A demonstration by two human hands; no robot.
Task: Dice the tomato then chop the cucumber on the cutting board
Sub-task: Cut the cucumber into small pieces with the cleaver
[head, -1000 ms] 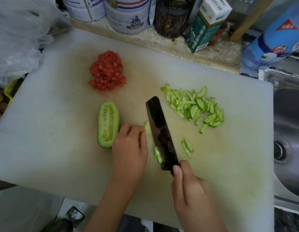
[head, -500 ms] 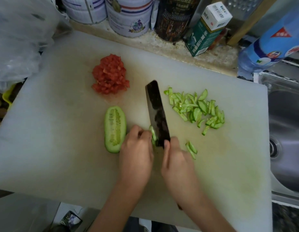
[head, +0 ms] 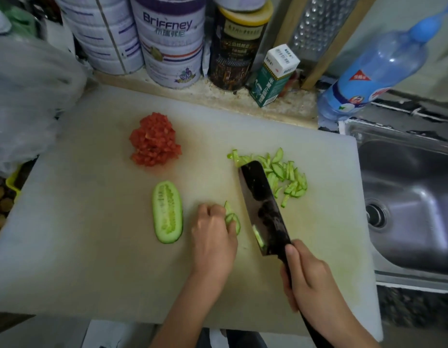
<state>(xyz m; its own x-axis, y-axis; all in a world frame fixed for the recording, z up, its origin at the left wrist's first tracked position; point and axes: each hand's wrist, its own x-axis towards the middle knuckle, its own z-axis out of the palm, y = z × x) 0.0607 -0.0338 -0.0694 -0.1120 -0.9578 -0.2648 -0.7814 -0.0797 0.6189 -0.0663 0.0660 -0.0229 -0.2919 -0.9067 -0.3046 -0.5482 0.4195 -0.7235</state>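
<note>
- Head view is showing the right hand (head: pixel 308 280) wrapping its fingers (head: pixel 292 256) tightly round the handle of the dark cleaver (head: pixel 263 204). The blade is angling away towards the far side, probably between cuts.
- One green sliver (head: pixel 258 237) is clinging to the blade's flat near the handle.
- The left hand (head: pixel 213 237) is curling its fingers (head: pixel 209 209) claw-wise onto a few cut slices (head: pixel 231 218) just left of the blade, seemingly to be steadying them while tucking the tips clear of the edge.
- The cucumber half (head: pixel 167 212) is lying cut face up just left of that hand, apparently waiting its turn.
- The chopped cucumber (head: pixel 285 177) is piling up on the blade's right and far side, out of the cutting zone.
- The diced tomato (head: pixel 154 140) is sitting in a heap at the far left of the cutting board (head: pixel 92 247), so that step is looking done.
- The white board is covering most of the tabletop (head: pixel 218 96), whose far ledge is carrying tins (head: pixel 171 43), a green carton (head: pixel 273 76) and a water bottle (head: pixel 373 71).
- A steel sink (head: pixel 406 197) is lying to the right, and a plastic bag (head: pixel 24 104) is bulging at far left.
</note>
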